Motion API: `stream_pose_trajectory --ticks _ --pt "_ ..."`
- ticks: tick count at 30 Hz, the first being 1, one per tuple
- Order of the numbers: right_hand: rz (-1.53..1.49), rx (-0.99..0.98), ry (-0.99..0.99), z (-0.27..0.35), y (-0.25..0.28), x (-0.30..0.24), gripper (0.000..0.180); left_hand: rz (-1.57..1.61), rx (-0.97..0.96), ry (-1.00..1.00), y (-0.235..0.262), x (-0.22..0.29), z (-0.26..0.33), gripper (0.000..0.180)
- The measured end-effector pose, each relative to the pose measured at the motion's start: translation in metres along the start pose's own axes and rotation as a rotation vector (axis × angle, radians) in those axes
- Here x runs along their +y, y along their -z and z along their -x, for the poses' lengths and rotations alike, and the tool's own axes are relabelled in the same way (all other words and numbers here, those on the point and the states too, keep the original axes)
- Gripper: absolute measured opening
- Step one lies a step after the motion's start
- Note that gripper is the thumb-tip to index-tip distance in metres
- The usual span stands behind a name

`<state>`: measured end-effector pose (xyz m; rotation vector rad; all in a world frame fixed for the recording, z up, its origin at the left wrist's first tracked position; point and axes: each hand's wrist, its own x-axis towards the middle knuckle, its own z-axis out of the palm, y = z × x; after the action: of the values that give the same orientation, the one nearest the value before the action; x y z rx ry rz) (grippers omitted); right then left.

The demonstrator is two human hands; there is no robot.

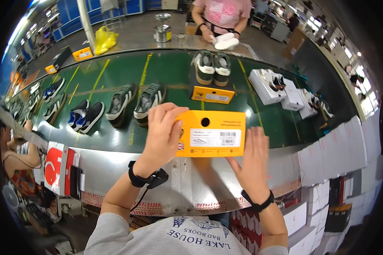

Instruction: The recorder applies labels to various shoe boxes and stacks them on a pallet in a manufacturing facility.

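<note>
yellow-orange rectangular cardboard box (210, 148) is up over the green belt's (176, 70) near edge. left hand (163, 129) curled on its left end, right hand (253, 159) nearly flat at right end. probably light, stiff, dentable; hold by the ends.

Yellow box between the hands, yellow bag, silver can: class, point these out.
Yellow box (211, 134), head view: labelled face.
Yellow bag (104, 41), head view: crumpled middle.
Silver can (161, 34), head view: side wall.
</note>
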<state>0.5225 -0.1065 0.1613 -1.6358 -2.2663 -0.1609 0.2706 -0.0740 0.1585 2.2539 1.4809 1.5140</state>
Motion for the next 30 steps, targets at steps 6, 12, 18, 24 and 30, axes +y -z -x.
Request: stream_pose_trajectory --ticks 6,12,18,24,30 --pt "0.053 -0.02 0.355 -0.01 0.03 -0.02 0.098 0.38 -0.262 -0.008 0.01 -0.005 0.015 0.036" --pt "-0.017 -0.073 0.384 -0.018 0.024 -0.035 0.094 -0.415 -0.102 0.176 -0.006 -0.137 0.016 0.052" --pt "-0.08 -0.172 0.322 -0.008 0.03 -0.026 0.089 -0.794 -0.491 0.25 -0.002 -0.216 0.051 0.043" --pt "-0.058 -0.216 0.368 -0.003 0.034 -0.015 0.088 -0.901 -0.393 0.322 0.021 -0.217 0.068 0.048" --pt "-0.051 -0.19 0.383 -0.009 0.036 -0.018 0.086 -0.654 -0.813 0.372 0.042 -0.246 0.045 0.071"
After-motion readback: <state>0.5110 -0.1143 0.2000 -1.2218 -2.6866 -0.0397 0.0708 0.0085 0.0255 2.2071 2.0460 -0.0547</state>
